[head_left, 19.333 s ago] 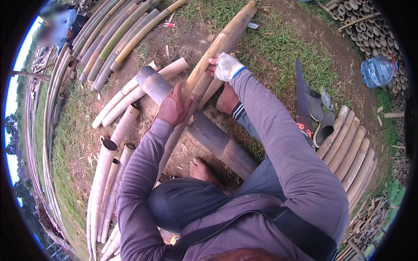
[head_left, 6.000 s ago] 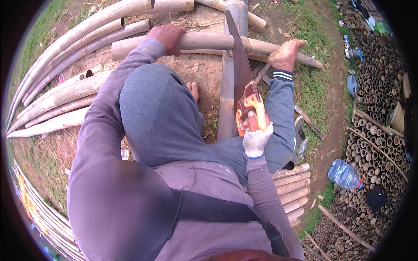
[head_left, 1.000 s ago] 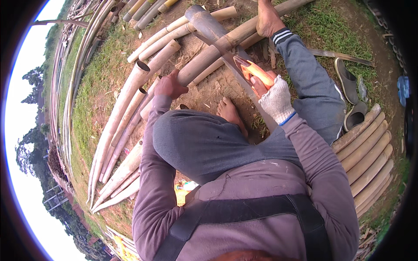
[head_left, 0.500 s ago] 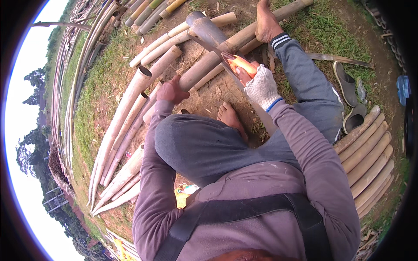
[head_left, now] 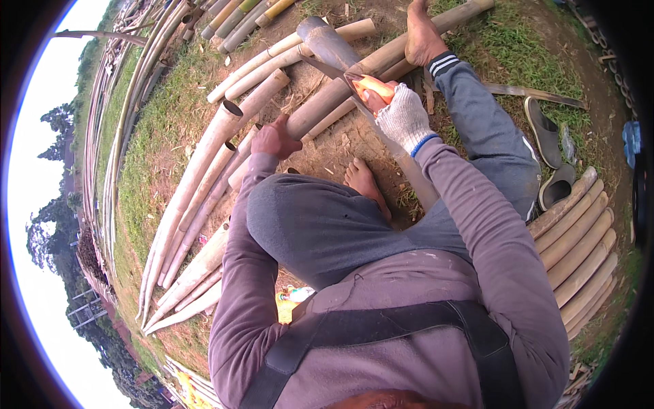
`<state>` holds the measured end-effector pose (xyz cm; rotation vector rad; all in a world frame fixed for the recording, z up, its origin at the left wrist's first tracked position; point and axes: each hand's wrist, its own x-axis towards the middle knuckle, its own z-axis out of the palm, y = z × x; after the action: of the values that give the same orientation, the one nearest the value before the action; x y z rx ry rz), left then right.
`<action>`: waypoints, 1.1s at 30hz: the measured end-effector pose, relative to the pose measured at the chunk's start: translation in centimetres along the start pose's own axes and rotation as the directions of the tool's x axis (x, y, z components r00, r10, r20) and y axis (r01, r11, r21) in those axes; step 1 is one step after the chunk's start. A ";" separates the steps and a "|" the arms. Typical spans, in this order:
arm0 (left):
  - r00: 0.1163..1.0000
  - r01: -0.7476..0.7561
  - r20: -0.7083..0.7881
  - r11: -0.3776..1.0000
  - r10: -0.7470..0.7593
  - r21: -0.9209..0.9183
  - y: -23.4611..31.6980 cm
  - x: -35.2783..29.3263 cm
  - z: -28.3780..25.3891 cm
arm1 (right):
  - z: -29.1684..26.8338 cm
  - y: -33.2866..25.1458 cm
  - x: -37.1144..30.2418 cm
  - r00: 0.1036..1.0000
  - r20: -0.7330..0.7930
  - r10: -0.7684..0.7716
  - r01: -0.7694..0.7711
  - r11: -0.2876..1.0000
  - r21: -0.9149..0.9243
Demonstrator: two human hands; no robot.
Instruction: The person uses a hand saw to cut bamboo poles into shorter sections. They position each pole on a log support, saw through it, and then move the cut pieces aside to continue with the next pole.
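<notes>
My bare left hand (head_left: 276, 138) is wrapped round the near end of a thick bamboo pole (head_left: 318, 109). The pole slants away to the upper right, where my bare foot (head_left: 424, 42) rests against it. In a white knit glove with a blue cuff, my right hand (head_left: 405, 117) grips the orange handle of a handsaw (head_left: 325, 67). The saw's blade lies across the pole, its tip reaching past the far side. How deep the teeth sit cannot be made out. Beneath the pole is a wide, greyish bamboo piece (head_left: 328, 42) running crosswise.
Long bamboo poles (head_left: 197, 157) lie to the left, with more cut lengths (head_left: 252, 20) at the top. Stacked bamboo pieces (head_left: 575, 238) sit at the right. Near my leg are dark slippers (head_left: 543, 129) and a long flat blade (head_left: 524, 92). My other foot (head_left: 364, 178) stands on the dirt.
My right hand has pushed the saw slightly forward and left across the pole. My left hand keeps its grip on the pole's end.
</notes>
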<state>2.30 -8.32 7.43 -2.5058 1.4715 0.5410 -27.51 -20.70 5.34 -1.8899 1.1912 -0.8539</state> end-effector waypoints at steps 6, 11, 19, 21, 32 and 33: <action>1.000 0.031 -0.007 1.000 -0.031 -0.007 -0.8 -0.9 0.8 | -11.8 0.2 -11.7 0.978 0.181 0.100 -0.142 0.961 0.238; 0.999 0.039 -0.003 0.999 -0.039 0.004 -0.8 -0.4 1.0 | -8.6 0.8 -10.5 0.996 0.089 0.015 -0.027 0.991 0.134; 1.000 0.007 -0.025 1.000 -0.007 0.007 -1.1 -0.4 0.8 | -2.0 -0.4 -2.7 0.996 0.049 0.078 -0.081 0.995 0.052; 1.000 0.024 -0.002 1.000 -0.024 0.000 -0.5 -0.5 0.5 | -6.8 1.1 -8.4 0.998 0.068 0.016 -0.029 0.981 0.190; 0.999 -0.004 -0.039 1.000 0.005 0.020 0.5 0.2 0.8 | 1.0 -0.5 1.5 1.000 -0.019 -0.015 0.016 1.000 0.010; 1.000 0.017 -0.017 1.000 -0.016 0.019 0.4 0.2 0.7 | 0.7 -0.3 1.2 1.000 -0.002 -0.019 0.019 1.000 0.015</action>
<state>1.95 -8.47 6.75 -2.5115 1.4534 0.5027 -26.35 -21.52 5.40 -1.8919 1.1662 -0.8728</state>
